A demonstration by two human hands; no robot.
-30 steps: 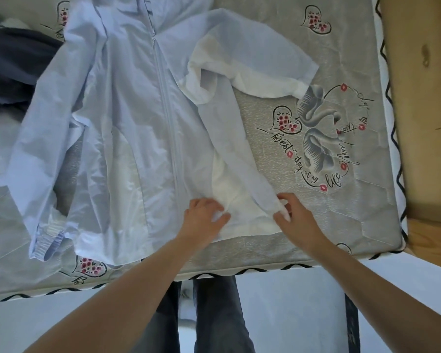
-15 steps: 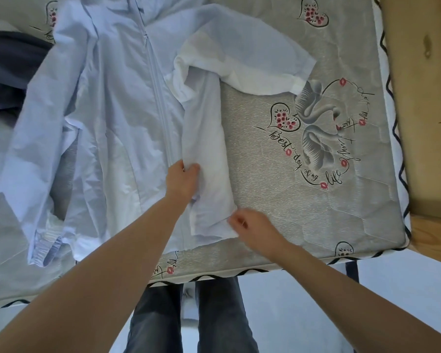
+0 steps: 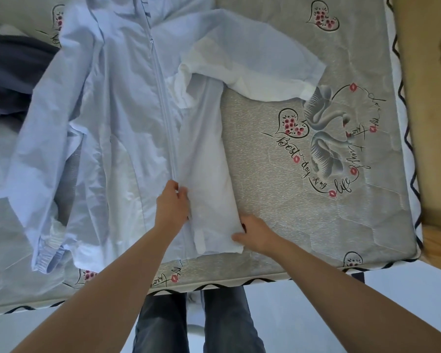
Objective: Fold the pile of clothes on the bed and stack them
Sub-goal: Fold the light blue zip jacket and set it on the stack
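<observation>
Printed mattress (image 3: 290, 212) bears pale jacket (image 3: 117, 123); dark clothes (image 3: 8, 80) lie left.

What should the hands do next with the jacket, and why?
Probably fold the sleeve in over the front. The jacket lies zipped and flat, and its side panel is already turned in, with the left hand at the zip and the right hand at the panel's edge. That sleeve juts out onto the bed.
</observation>
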